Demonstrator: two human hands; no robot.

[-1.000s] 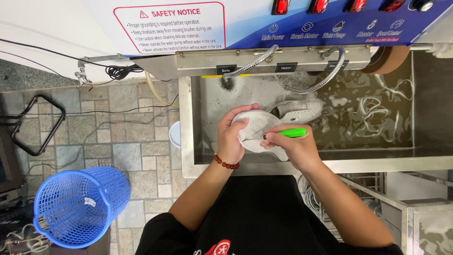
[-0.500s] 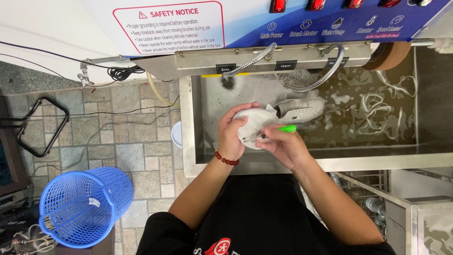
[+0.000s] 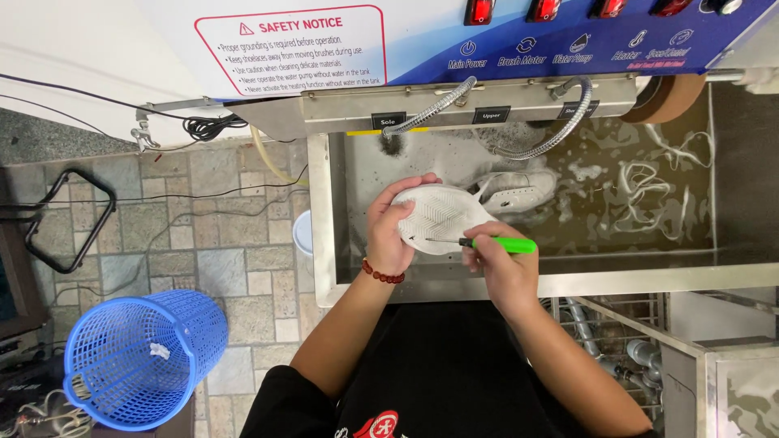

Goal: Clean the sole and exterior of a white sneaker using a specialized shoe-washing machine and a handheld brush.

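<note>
My left hand (image 3: 388,231) grips a white shoe (image 3: 442,215) turned sole-up over the front of a steel wash tank (image 3: 320,243). A red bead bracelet circles that wrist. My right hand (image 3: 499,264) holds a thin tool with a green handle (image 3: 499,244); its dark metal tip rests against the tread of the sole. A second white shoe (image 3: 515,191) floats in the murky, foamy water behind the first one.
A machine panel with switches and a notice (image 3: 292,45) stands above the tank, with two flexible metal hoses (image 3: 568,122) hanging into it. White laces (image 3: 649,182) drift in the water. A blue plastic basket (image 3: 142,357) stands on the tiled floor at left.
The shoe has been turned so that its sole faces up more fully. The green tool has shifted lower, and its tip now touches the tread.
</note>
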